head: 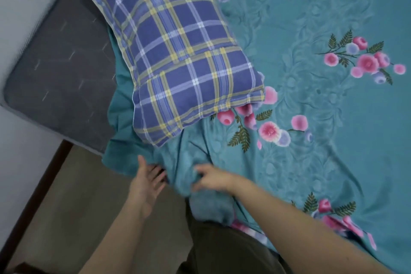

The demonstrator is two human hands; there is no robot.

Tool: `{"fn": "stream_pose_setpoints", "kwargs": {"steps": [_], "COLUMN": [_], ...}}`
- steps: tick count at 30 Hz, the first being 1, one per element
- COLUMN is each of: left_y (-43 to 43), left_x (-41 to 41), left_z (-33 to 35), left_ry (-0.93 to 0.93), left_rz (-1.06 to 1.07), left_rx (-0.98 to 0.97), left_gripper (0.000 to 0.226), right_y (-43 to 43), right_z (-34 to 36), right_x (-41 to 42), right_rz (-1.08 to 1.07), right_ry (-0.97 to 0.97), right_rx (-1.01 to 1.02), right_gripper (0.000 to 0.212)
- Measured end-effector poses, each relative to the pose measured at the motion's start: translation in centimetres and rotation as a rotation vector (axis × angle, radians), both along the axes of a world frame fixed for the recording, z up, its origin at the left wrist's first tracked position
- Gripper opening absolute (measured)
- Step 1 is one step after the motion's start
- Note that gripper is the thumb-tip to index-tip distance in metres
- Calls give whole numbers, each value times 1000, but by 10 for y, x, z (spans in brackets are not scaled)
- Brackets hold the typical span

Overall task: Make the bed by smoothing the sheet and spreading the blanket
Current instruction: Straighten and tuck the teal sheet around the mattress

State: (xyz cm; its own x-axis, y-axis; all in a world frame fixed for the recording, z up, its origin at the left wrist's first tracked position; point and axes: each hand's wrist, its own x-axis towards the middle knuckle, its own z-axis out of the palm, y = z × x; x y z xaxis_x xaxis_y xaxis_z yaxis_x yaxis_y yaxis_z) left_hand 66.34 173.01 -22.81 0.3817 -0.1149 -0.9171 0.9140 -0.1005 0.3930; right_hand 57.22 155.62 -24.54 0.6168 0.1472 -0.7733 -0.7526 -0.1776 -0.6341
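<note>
Far left, I saw the bare grey mattress [60, 55] uncovered along its edge, with the brown floor [73, 202] below it. My left hand [146, 181] was wide open, fingers spread and fairly straight. Its fingertips touched the near corner of the teal floral blanket [300, 100] where the cloth hung off the bed, and it held nothing. A darker teal layer [117, 104] showed at the mattress edge; I could not tell whether it was sheet or underside. The plaid pillow [178, 51] lay tilted on top of the blanket near the head end, its lower corner just above the hands.

Between the hands the blanket was bunched into a raised fold. My right hand [213, 178] was blurred, its fingers curled into that fold and gripping it, narrow rather than spread. To the right the blanket lay spread fairly flat over the bed, pink flowers up. Its near edge was flipped over by my right forearm.
</note>
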Motion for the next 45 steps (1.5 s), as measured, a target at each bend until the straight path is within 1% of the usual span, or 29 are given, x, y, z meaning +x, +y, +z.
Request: {"fn": "stream_pose_setpoints", "kwargs": {"steps": [1, 2, 3, 4, 6, 7, 8, 10, 12, 14, 15, 17, 19, 20, 22, 23, 26, 27, 29, 30, 31, 33, 34, 36, 38, 40, 43, 44, 45], "left_y": [-2, -3, -4, -4, -4, -4, -6, -13, -24, -35, -40, -48, -58, -64, -74, -79, -92, -94, -96, -96, -95, -91, -88, -80, -69, -51, -14, -1, 12], "left_x": [17, 34, 50, 65, 93, 105, 115, 130, 138, 142, 143, 148, 158, 165, 179, 187, 213, 224, 243, 252, 260, 270, 273, 274, 274, 280, 299, 307, 316], "left_z": [-1, -1, 0, 0, -2, -4, -6, -11, -13, -17, -21, -28, -32, -34, -40, -43, -50, -53, -55, -56, -57, -58, -58, -55, -46, -41, -38, -36, -35], "left_ry": [28, 51, 65, 73, 74, 73, 77, 90, 93, 20, -52, -196, -319, -388, -479, -479, -373, -340, -299, -282, -276, -321, -353, -381, -328, -305, -346, -355, -358], "left_rz": [64, 110, 139, 149, 128, 108, 87, 41, -17, -64, -95, -256, -475, -536, -566, -558, -558, -592, -660, -692, -718, -769, -783, -698, -448, -265, -190, -193, -208], "left_rx": [-11, -8, 13, 43, 97, 119, 134, 156, 173, 230, 302, 543, 795, 854, 899, 905, 925, 930, 922, 914, 917, 950, 932, 730, 462, 374, 410, 432, 453], "left_gripper": [91, 98, 104, 108, 108, 107, 107, 103, 89, 61, 61, 82, 99, 107, 119, 123, 135, 138, 139, 136, 131, 106, 83, 40, 22, 14, 14, 20, 28], "right_y": [5, 7, 6, 1, -18, -28, -37, -49, -58, -78, -94, -136, -180, -197, -225, -234, -258, -263, -268, -266, -262, -248, -235, -202, -157, -106, -29, -5, 17], "right_z": [4, 7, 11, 16, 23, 25, 26, 34, 42, 52, 58, 74, 93, 102, 118, 125, 128, 122, 106, 93, 81, 57, 45, 16, -5, -14, -18, -21, -23], "right_x": [7, 15, 24, 34, 59, 75, 92, 126, 155, 177, 187, 202, 214, 218, 226, 232, 259, 274, 299, 307, 312, 305, 295, 268, 238, 207, 171, 164, 162], "right_rz": [164, 222, 152, -35, -579, -831, -1022, -1226, -1321, -1393, -1416, -1430, -1442, -1446, -1467, -1492, -1615, -1639, -1664, -1646, -1605, -1466, -1345, -1077, -841, -568, -130, -20, 48], "right_ry": [6, 17, 26, 31, 33, 56, 76, 83, 48, -34, -92, -218, -310, -350, -414, -451, -699, -693, -555, -507, -472, -343, -233, -80, -85, -77, 33, 75, 101], "right_rx": [45, 89, 125, 164, 202, 276, 374, 498, 521, 599, 668, 758, 712, 669, 589, 567, 568, 594, 650, 628, 533, 241, 78, -242, -429, -532, -523, -503, -474], "right_gripper": [37, 46, 55, 56, 54, 60, 67, 72, 69, 57, 53, 54, 60, 63, 61, 56, 46, 48, 55, 52, 42, 16, 18, 38, 47, 57, 89, 90, 81]}}
